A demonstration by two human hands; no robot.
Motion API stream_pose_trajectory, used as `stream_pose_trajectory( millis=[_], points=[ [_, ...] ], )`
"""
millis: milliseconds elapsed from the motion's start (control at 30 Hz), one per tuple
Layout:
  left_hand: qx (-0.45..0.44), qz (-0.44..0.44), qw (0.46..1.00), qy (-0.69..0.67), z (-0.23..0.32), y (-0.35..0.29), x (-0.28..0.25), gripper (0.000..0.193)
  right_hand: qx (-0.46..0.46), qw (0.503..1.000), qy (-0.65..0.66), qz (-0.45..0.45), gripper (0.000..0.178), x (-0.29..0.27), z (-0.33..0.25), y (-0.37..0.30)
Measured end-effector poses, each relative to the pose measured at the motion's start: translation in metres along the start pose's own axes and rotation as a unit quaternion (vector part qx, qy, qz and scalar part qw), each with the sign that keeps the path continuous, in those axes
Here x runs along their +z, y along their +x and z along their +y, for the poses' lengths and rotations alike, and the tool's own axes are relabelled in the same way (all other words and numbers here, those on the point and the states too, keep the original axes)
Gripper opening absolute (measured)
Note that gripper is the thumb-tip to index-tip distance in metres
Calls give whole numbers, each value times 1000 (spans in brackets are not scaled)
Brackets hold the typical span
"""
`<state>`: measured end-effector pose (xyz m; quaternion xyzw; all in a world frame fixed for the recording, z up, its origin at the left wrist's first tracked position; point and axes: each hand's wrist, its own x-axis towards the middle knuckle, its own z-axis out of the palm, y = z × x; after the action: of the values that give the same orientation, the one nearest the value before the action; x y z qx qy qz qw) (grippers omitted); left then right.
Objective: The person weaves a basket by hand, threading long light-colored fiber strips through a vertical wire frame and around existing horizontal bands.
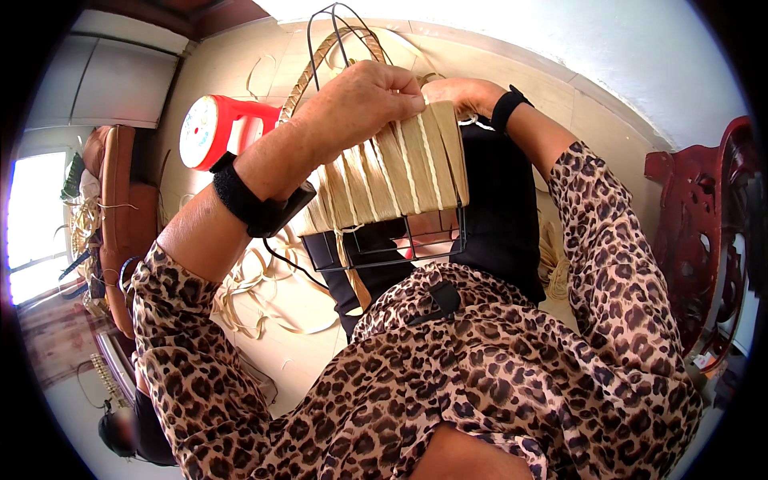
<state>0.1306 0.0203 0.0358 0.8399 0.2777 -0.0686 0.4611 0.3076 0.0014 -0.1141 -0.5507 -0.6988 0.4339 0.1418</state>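
A wire-framed basket (pixel 400 180) rests on my lap, its side covered with flat tan straw strips and rows of twisted white cord. My left hand (pixel 372 100) is at the panel's upper edge, thumb and forefinger pressed together; what lies between them is too small to make out. Behind the right upper corner of the panel is my right hand (pixel 462 94), its fingers mostly hidden. Bare black wire (pixel 424 248) shows along the near edge. A loose straw strip (pixel 358 288) hangs from the near left part. Beyond my hands rises a handle wrapped in brown braid (pixel 302 84).
A red stool (pixel 214 132) lies on its side at the left. Loose straw strips (pixel 256 300) are scattered on the tiled floor. A dark red carved wooden chair (pixel 696 232) stands at the right by a white wall (pixel 640 72). Another person (pixel 148 432) is at the lower left.
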Motion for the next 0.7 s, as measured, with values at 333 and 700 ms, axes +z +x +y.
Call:
stream_pose_trajectory(
  millis=[333, 700],
  points=[
    [6, 16, 997, -73, -4, -4, -6, 21, 86, 994, 17, 61, 17, -17, 2, -15],
    [79, 79, 994, -20, 3, -17, -21, 21, 90, 994, 13, 55, 14, -9, 2, -29]
  ],
)
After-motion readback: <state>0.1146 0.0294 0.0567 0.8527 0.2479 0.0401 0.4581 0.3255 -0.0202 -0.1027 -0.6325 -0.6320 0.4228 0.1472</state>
